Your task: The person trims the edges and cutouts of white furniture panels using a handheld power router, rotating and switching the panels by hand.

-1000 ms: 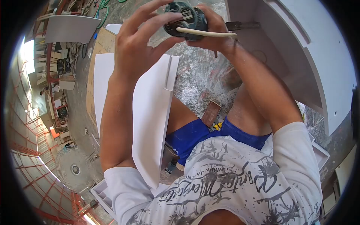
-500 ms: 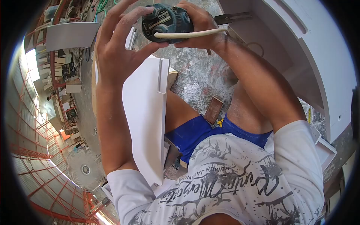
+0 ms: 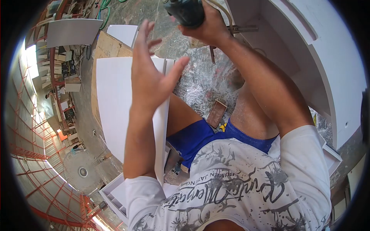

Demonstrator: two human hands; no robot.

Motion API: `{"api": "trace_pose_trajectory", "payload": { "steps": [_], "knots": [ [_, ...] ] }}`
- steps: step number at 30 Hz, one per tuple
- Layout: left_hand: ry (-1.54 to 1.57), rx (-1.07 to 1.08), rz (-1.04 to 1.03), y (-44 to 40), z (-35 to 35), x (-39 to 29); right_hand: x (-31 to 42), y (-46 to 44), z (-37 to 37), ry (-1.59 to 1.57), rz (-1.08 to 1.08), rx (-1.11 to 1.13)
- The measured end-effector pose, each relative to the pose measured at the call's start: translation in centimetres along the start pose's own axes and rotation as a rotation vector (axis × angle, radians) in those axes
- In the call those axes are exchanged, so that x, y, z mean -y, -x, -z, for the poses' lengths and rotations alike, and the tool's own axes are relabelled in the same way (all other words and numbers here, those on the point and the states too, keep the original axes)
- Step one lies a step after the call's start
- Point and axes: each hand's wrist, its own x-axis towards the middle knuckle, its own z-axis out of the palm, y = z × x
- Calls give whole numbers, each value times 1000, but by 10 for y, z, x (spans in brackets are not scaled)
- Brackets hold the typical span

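At the top of the view, my right hand [image 3: 213,27] is wrapped around a dark green corded trim router [image 3: 187,14], whose upper end runs out of the frame. The pale cord [image 3: 226,10] arcs over my right wrist. My left hand [image 3: 156,75] is off the tool, fingers spread and holding nothing. It hovers in front of a white board [image 3: 115,88] with a groove near one edge; I cannot tell whether it touches the board. My left forearm hides part of that board.
A large white curved cabinet piece [image 3: 335,65] stands on the right. On the dusty floor between my legs lies a brown rectangular block [image 3: 217,114]. A fan [image 3: 82,171] stands at lower left, with a white compartmented box [image 3: 115,196] near it. Green hose [image 3: 104,11] lies at the top.
My left hand has let go of the router and moved right and down. My right hand has tilted the router and raised it toward the top edge, so its labelled end no longer shows.
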Motion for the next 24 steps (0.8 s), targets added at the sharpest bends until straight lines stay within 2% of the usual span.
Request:
{"api": "trace_pose_trajectory", "payload": {
  "steps": [1, 4, 5, 10, 13, 17, 21, 22, 23, 24],
  "knots": [
    [-2, 8, 46, 12, 1, -7, -8, 0, -3, 141, 108, -143],
    [-48, 46, 136, 53, 13, -7, -39, -1, -6, 216, -118, -94],
    [-84, 37, 160, 70, 18, -4, -59, 3, -6, 247, 23, -65],
    [-268, 5, 319, 162, 28, -4, -78, 5, -15, 255, -214, -1],
    [-512, 97, 450, 203, 19, -19, -99, 10, -31, 285, -376, 31],
    [-477, 94, 566, 227, 21, -24, -146, 9, -55, 379, -601, 65],
    [-449, 111, 491, 235, 35, -20, -187, 24, -79, 581, -722, -19],
    [-426, 112, 484, 237, 40, -22, -194, 33, -84, 560, -728, -68],
    [-401, 112, 476, 238, 47, -23, -203, 36, -82, 470, -901, 3],
    [-376, 111, 466, 238, 55, -24, -233, 45, -80, 419, -937, -27]
  ]
}}
